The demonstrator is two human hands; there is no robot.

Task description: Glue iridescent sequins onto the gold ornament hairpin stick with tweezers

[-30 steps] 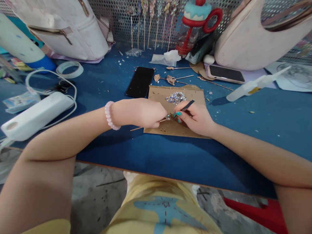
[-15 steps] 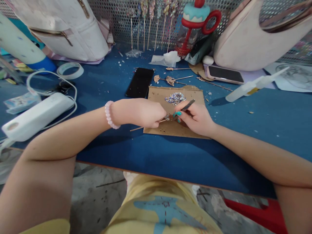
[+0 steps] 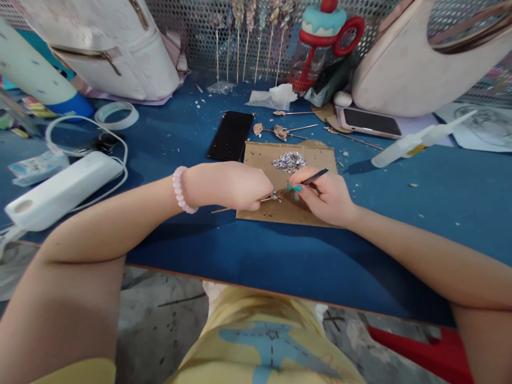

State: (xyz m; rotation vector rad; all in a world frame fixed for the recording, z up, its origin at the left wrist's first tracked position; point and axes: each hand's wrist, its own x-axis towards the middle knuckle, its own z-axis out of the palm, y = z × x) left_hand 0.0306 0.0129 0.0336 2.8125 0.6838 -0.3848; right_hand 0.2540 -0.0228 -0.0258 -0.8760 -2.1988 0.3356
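My left hand [image 3: 250,188], a pink bead bracelet at its wrist, is closed around a metal hair stick [image 3: 221,210]. The stick's thin shaft sticks out to the left, and its ornamented head with small shiny stones lies just beyond my fingertips. Dark tweezers [image 3: 317,176] are pinched in my right hand [image 3: 328,198], whose nails are turquoise. Their tips are near the ornament, but I cannot tell whether they touch it. Both hands are over a piece of cardboard [image 3: 322,156]. Just behind them on it is a pile of small glittering rhinestones [image 3: 288,161].
Behind the cardboard lie a black phone [image 3: 231,135] and several metal hair sticks [image 3: 281,132]. A white glue bottle [image 3: 394,151] with a long nozzle lies at right. On the left are a white power strip [image 3: 64,189] and a tape roll [image 3: 117,116]. Bags stand at the back.
My right hand with the tweezers has shifted slightly right, away from the ornament, and the tweezers lie at a flatter angle. My left hand stays nearly still on the hair stick.
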